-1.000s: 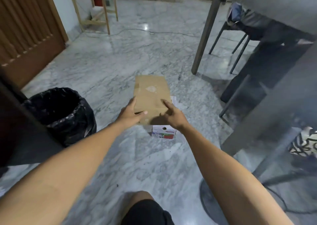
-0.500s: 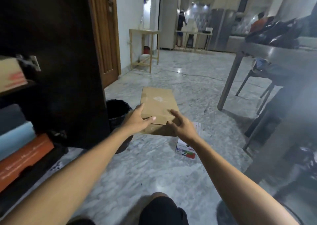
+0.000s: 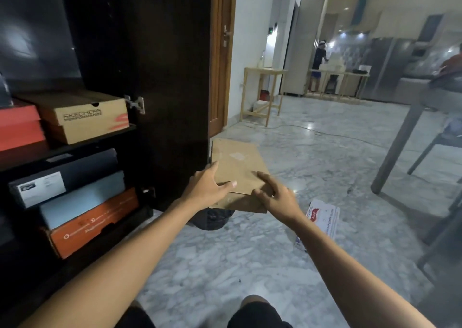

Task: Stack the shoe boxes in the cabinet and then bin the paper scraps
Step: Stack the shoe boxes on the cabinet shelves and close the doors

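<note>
Here we hold a flat brown cardboard shoe box [image 3: 237, 167] in the air above the marble floor [image 3: 250, 265], beside the dark wooden cabinet [image 3: 125, 52]. Our left hand [image 3: 207, 190] grips its near left corner, thumb across the lid; our right hand [image 3: 275, 197] clasps the near right corner. On the cabinet shelves sit a tan Skechers box [image 3: 85, 117], a red box [image 3: 17, 127], and a stack of black [image 3: 65, 175], grey-blue [image 3: 82, 200] and orange boxes [image 3: 95, 222]. A white printed paper scrap [image 3: 325, 217] lies on the floor just right of our wrist.
</note>
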